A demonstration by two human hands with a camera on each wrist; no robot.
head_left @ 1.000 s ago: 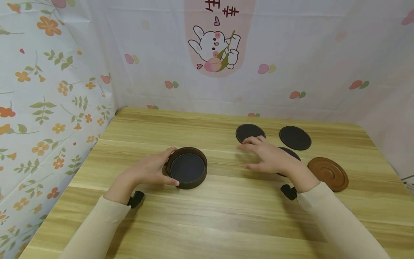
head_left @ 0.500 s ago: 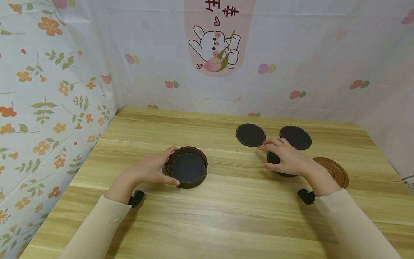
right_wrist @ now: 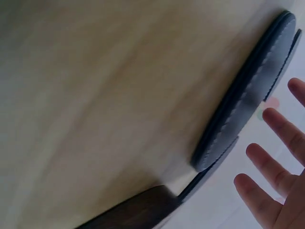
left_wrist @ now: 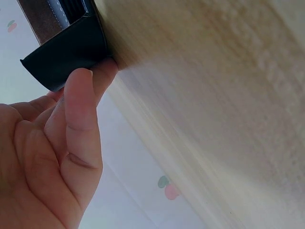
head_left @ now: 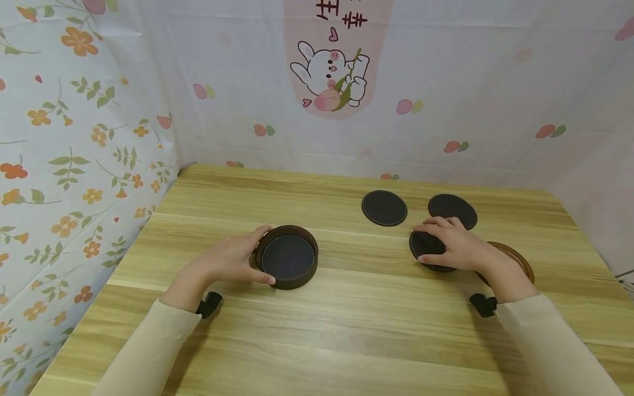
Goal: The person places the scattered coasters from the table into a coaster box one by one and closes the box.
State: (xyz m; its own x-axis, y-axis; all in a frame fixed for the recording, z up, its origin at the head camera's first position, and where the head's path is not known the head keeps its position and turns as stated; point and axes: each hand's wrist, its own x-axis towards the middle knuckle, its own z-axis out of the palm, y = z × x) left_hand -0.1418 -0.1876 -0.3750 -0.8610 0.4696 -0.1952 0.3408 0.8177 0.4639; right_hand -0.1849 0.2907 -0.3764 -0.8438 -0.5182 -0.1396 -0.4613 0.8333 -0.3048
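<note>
My left hand [head_left: 225,261] grips the left side of a round dark coaster holder [head_left: 301,281], thumb at its near side and fingers round the back. A dark disc, apparently a coaster [head_left: 286,257], lies inside. In the left wrist view, the thumb and fingertips meet the holder's dark outer wall [left_wrist: 71,55]. My right hand [head_left: 458,246] is over a round black coaster [head_left: 423,247], partly covering it. The right wrist view shows the right fingers [right_wrist: 286,131] spread and apart from thick, stitched-edge coasters [right_wrist: 250,95], seemingly stacked.
Two more black coasters lie flat at the back right: one on the left [head_left: 384,208], one on the right [head_left: 452,206]. A brown round lid [head_left: 520,258] sits partly under the right wrist in the head view. Patterned cloth [head_left: 223,82] hangs behind the wooden table [head_left: 322,341].
My right hand has moved right and lowered over the nearer black coaster, uncovering the back left one. My left hand and the coaster holder have stayed put.
</note>
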